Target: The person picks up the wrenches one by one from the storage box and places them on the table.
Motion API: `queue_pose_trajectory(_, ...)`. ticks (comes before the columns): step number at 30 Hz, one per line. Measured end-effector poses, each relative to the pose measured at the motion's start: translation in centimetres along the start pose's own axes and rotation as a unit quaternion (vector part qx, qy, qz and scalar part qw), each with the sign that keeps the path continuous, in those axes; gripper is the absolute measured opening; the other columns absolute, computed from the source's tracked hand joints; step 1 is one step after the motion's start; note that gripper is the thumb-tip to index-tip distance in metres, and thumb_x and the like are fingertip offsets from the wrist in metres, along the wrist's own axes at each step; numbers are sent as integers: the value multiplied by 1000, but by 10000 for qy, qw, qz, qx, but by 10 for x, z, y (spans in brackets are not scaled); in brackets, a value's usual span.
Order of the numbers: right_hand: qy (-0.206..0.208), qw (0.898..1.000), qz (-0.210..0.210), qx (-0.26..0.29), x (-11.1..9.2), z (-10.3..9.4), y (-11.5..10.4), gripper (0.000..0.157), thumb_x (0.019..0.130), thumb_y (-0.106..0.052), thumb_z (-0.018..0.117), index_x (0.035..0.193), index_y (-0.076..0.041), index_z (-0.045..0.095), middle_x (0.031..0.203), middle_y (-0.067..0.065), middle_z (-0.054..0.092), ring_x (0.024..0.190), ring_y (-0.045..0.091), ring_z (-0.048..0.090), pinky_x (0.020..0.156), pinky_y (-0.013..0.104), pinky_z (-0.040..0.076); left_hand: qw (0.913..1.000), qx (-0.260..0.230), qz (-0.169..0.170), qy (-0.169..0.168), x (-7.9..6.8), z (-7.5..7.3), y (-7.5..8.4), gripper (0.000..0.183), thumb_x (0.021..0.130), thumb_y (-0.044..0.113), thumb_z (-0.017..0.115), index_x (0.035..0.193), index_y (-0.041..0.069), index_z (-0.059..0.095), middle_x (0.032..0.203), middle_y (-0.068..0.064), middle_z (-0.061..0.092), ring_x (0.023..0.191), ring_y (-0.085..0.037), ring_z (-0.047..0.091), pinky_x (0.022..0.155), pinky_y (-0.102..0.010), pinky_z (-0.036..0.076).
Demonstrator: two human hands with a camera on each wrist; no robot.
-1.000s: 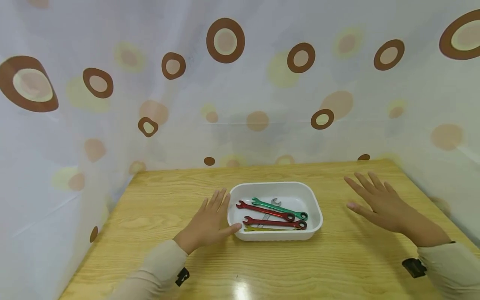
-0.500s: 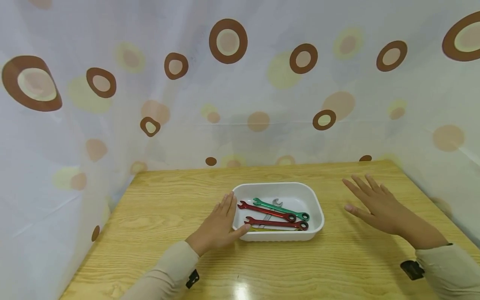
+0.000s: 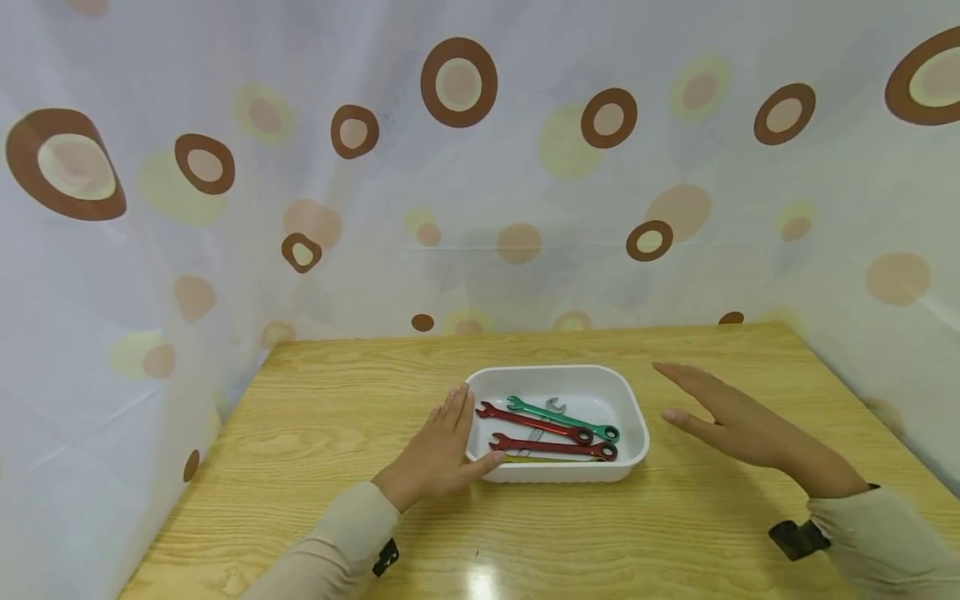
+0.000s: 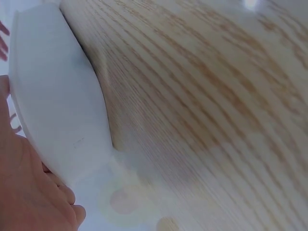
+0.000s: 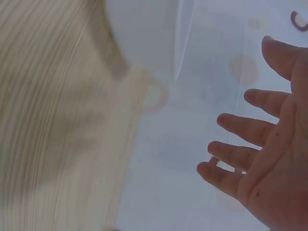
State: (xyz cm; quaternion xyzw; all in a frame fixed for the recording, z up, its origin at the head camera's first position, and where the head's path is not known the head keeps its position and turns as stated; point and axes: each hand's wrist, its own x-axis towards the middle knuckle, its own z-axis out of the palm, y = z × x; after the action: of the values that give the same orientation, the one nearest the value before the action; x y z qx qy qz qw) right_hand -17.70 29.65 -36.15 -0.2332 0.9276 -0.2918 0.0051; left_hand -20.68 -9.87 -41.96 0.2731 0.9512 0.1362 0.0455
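Note:
A white plastic tray (image 3: 555, 473) stands on the wooden table, holding several combination wrenches. Among them are a green wrench (image 3: 562, 417), a red wrench (image 3: 528, 420), a darker red wrench (image 3: 547, 447), a yellow wrench (image 3: 536, 459) mostly hidden by the near wall, and a silver wrench (image 3: 556, 406) beneath the others. My left hand (image 3: 431, 462) lies against the tray's left end, fingers extended along the wall and thumb at the near left corner. Off the tray's right side, my right hand (image 3: 738, 425) hovers above the table with fingers straight, touching nothing.
The wooden table (image 3: 337, 383) reaches back to a pale curtain (image 3: 480, 283) with brown and yellow dots, which also hangs along both sides. Each wrist carries a small dark device, such as the black strap (image 3: 798, 540) on the right sleeve.
My left hand has moved right and come against the tray's left end. The right hand has shifted left, nearer the tray, and turned more edge-on. The wrenches keep their places in the tray.

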Motion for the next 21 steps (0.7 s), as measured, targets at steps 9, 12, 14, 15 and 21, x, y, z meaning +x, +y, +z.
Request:
queue_pose_trajectory(9, 173, 9968, -554, 553, 55, 45, -41, 53, 99, -26, 54, 146, -5, 39, 142, 17, 47, 124, 39, 49, 94, 60, 43, 10000, -57, 15, 63, 2, 3, -1, 100, 90, 72, 35, 152, -2, 7, 160, -16, -1, 147, -28, 1, 118, -46, 12)
queue_pose_trajectory(12, 136, 9959, -559, 700, 73, 64, -45, 48, 99, -24, 54, 141, -3, 44, 135, 20, 53, 116, 40, 55, 91, 56, 47, 9999, -127, 18, 93, 2, 4, 0, 100, 90, 71, 35, 152, -2, 7, 160, -15, -1, 147, -28, 1, 118, -45, 12)
queue_pose_trajectory(14, 61, 9963, -411, 757, 83, 76, -46, 47, 98, -23, 55, 140, -2, 46, 131, 22, 56, 113, 40, 57, 89, 54, 49, 9998, -160, 13, 102, 2, 4, 0, 100, 90, 71, 35, 152, -2, 7, 160, -15, -1, 147, -28, 0, 118, -45, 12)
queue_pose_trajectory(15, 19, 9964, -316, 780, 88, 81, -45, 47, 98, -23, 55, 139, -1, 46, 129, 23, 56, 112, 39, 58, 88, 53, 49, 9998, -174, 10, 103, 2, 3, 1, 100, 90, 71, 35, 152, -2, 7, 160, -15, -1, 147, -28, 0, 118, -45, 12)
queue_pose_trajectory(21, -107, 9960, 228, 852, 108, 106, -44, 49, 97, -20, 56, 140, 0, 44, 126, 26, 56, 109, 38, 59, 87, 50, 51, 9998, -160, -13, 122, 1, 3, 1, 99, 91, 70, 36, 152, -3, 8, 160, -15, -1, 147, -29, 2, 117, -48, 13)
